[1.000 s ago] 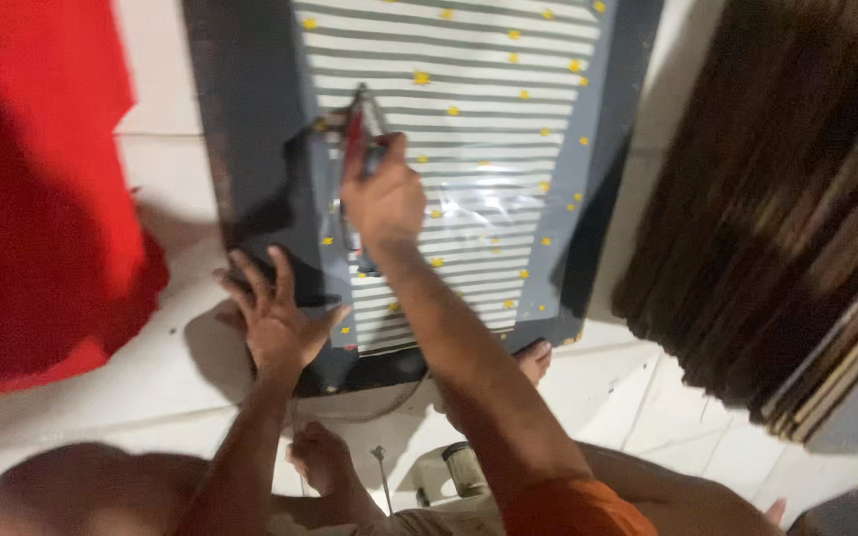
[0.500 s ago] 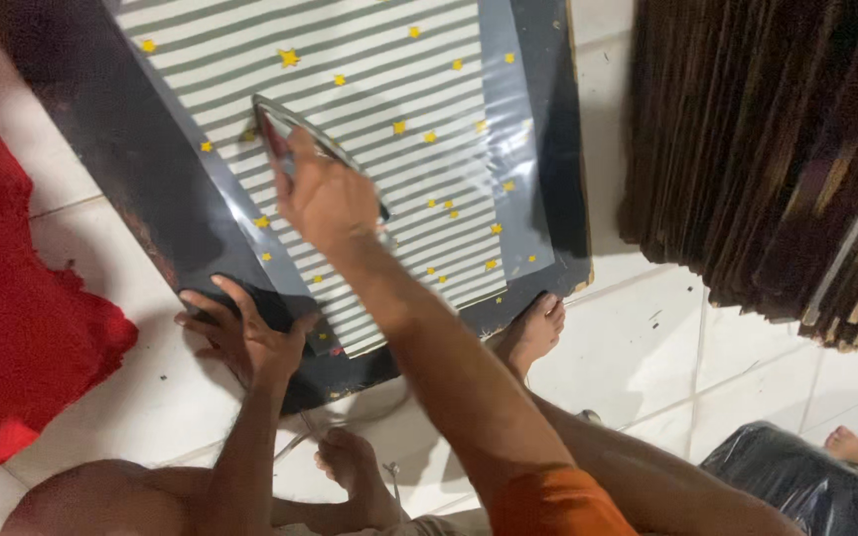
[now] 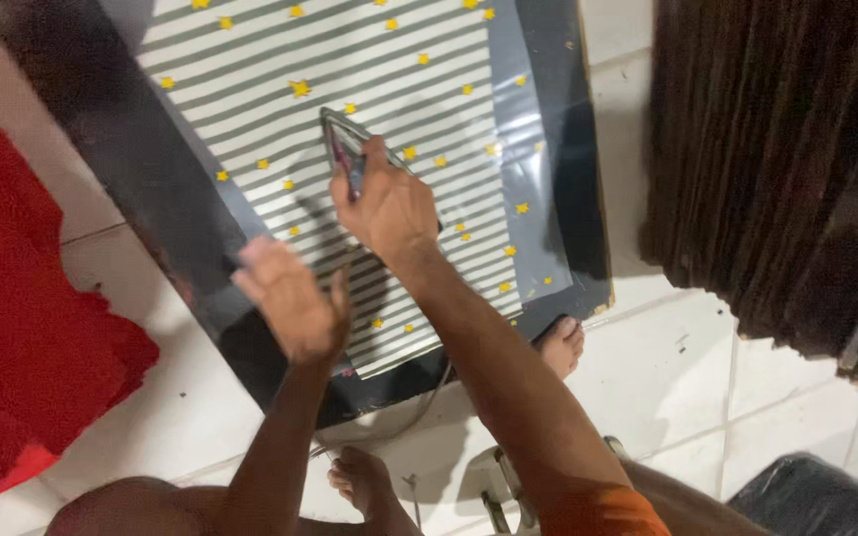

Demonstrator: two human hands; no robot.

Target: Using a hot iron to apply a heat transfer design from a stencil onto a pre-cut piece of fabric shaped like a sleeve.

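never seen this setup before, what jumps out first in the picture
A dark board on the white tiled floor, covered by a striped sheet with yellow stars, fills the upper middle. The right hand grips scissors over the sheet; the left hand hovers, blurred, near the lower edge. Bright red cloth lies at left.

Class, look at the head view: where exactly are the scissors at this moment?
The scissors are in the right hand, upper centre of the head view, over the striped star-patterned sheet on the dark board, up and right of the raised left hand.
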